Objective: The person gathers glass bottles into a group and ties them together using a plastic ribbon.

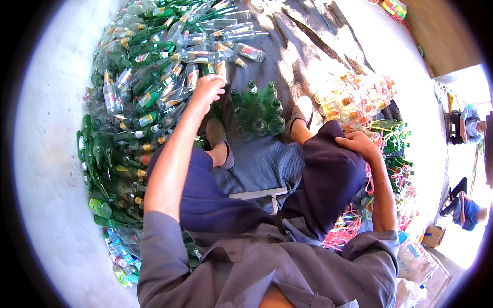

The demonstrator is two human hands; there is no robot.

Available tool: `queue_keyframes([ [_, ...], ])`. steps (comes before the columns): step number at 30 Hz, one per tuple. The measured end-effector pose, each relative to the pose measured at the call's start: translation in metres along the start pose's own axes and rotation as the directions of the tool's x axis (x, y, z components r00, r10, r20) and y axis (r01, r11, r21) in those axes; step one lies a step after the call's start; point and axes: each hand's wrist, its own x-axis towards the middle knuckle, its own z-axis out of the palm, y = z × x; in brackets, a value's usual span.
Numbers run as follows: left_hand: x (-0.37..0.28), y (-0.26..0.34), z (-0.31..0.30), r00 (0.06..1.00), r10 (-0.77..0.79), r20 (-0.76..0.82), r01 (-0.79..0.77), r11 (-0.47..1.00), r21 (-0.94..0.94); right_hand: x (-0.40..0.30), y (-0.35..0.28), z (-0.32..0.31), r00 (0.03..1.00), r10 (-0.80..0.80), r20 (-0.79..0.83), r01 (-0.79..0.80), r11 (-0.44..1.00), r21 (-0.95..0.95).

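My left hand (pixel 210 90) is over the right edge of a large pile of glass bottles, fingers curled, beside a clear labelled bottle (pixel 222 70). Whether it grips a bottle is not clear. A dark green bottle (pixel 216 110) lies partly hidden below it. Between my feet several green glass bottles (pixel 259 107) stand upright in a close group. My right hand (pixel 356 144) rests on my right knee, thumb apart from the fingers, which are partly hidden; no object shows in it.
Bundles of clear bottles (pixel 356 98) and green bottles (pixel 393 134) tied with pink and yellow strips lie at right. Pink strips (pixel 344 231) lie near my right hip. Dark sheeting (pixel 258 161) covers the ground. Sacks (pixel 414 260), a cardboard box (pixel 434 236) and two seated people are farther right.
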Motion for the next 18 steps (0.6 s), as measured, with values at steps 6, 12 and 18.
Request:
queue_keyframes([
  [6,-0.060,0.070,-0.010,0.971,0.128,0.203,-0.171,0.961,0.217,0.031,0.036,0.025,0.983,-0.140,-0.123,0.158,0.975,0.154],
  [12,-0.077,0.043,-0.016,0.961,0.064,0.271,-0.177,0.891,0.417,0.094,0.051,0.033,0.917,-0.058,-0.394,0.045,0.998,-0.042],
  [18,-0.066,0.049,-0.014,0.912,0.093,0.398,-0.385,0.524,0.759,0.127,0.109,0.110,0.892,0.147,-0.427,0.006,0.941,0.337],
])
